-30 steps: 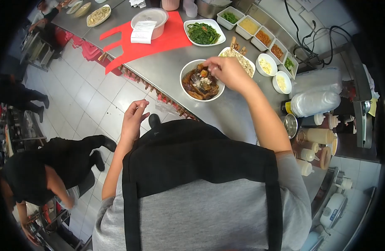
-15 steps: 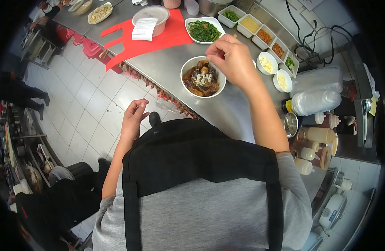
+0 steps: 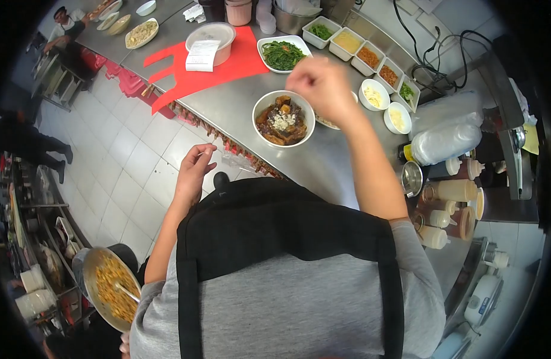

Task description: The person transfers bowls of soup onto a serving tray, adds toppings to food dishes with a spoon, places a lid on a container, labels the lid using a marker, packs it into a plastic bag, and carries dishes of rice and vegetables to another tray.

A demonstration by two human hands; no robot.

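A white bowl [image 3: 257, 128] of dark, glossy braised food stands on the steel counter, with chopped pale bits heaped on top. Just above its upper right edge in the view is my right hand [image 3: 323, 87], smeared by motion, so whatever its curled fingers hold cannot be made out. It partly hides a dish [image 3: 328, 122] behind it. My left hand [image 3: 196, 166] hangs beyond the counter's edge over the floor, fingers loosely bent and apart, holding nothing. Leafy greens [image 3: 282, 55] fill a white dish behind the bowl.
Beside the greens, a lidded tub [image 3: 225, 43] with a paper slip rests on a red bag [image 3: 245, 60]. Topping tubs [image 3: 368, 57] and small bowls [image 3: 373, 94] line the right, near squeeze bottles [image 3: 458, 190]. At lower left is a large pan of food [image 3: 111, 287]; a co-worker [image 3: 66, 27] stands far left.
My right hand has moved off from over the bowl, toward the greens' side, and pale bits now show heaped on the food. A large pan has appeared at lower left.
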